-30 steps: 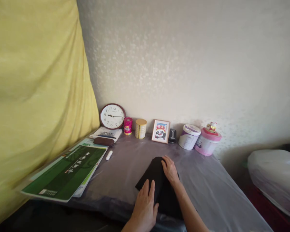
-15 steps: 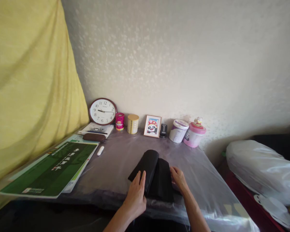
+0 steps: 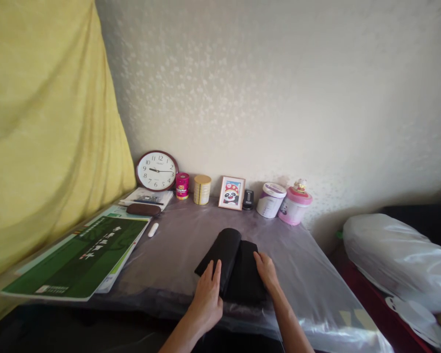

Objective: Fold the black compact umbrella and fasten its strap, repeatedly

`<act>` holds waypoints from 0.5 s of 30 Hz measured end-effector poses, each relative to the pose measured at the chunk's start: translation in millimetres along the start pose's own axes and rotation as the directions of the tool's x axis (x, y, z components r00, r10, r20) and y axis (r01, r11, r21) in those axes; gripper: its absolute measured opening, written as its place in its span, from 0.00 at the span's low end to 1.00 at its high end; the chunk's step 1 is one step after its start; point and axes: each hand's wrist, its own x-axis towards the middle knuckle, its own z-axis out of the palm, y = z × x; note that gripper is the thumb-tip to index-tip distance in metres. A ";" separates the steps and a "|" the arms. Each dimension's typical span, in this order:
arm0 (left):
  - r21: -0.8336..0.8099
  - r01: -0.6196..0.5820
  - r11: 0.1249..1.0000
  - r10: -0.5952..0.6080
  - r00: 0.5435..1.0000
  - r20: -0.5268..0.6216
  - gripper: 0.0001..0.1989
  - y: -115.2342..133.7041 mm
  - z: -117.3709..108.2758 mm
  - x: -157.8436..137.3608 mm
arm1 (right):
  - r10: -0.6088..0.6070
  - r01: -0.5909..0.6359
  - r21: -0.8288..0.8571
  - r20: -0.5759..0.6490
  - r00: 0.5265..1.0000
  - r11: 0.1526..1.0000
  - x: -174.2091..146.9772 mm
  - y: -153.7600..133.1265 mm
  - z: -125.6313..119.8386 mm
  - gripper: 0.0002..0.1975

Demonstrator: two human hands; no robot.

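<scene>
A folded black cloth (image 3: 245,274) lies near the front edge of the table, with a thick rounded fold on its left side and a flatter part on its right. My left hand (image 3: 207,298) rests on the left fold, fingers stretched out and pointing away from me. At the right edge of the cloth, my right hand (image 3: 266,271) has its fingers closed on the fabric; its thumb is partly hidden. Both hands touch the cloth, one on either side.
Plastic sheeting covers the table (image 3: 176,255). Green books (image 3: 73,260), a brown case (image 3: 143,210) and a white stick-like item (image 3: 153,230) lie left. Along the wall stand a clock (image 3: 157,170), tins (image 3: 202,190), a panda picture (image 3: 231,193) and tubs (image 3: 271,200).
My right hand has shifted slightly left and further onto the right edge of the cloth, whose lower right corner has moved a little. My left hand stays in place.
</scene>
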 end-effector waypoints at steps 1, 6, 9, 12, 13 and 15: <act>0.000 -0.001 1.000 0.001 1.000 -0.001 0.43 0.1 0.0 0.0 | 0.001 -0.001 -0.005 -0.004 1.000 1.000 -1.5 1.6 -1.9 0.16; -0.013 0.012 1.000 -0.012 1.000 0.002 0.44 0.5 0.6 -0.3 | -0.032 0.032 0.095 0.005 0.999 0.995 -6.1 -7.3 -9.0 0.20; -0.006 0.014 1.000 -0.014 1.000 0.001 0.44 1.1 0.3 -0.5 | -0.062 0.060 0.186 0.005 0.998 0.981 -2.5 -25.9 -5.6 0.22; 0.010 0.010 1.000 -0.010 1.000 0.005 0.44 2.0 -0.6 -0.7 | -0.082 0.079 0.237 0.004 0.997 0.968 4.7 -45.3 3.3 0.22; 0.013 0.008 1.000 -0.009 1.000 0.002 0.44 2.2 -0.6 -0.8 | -0.086 0.082 0.250 0.008 0.996 0.965 7.2 -50.9 7.2 0.23; 0.011 0.012 1.000 -0.012 1.000 -0.006 0.44 2.3 0.0 -0.7 | -0.090 0.080 0.264 0.024 0.996 0.961 12.0 -60.1 15.9 0.23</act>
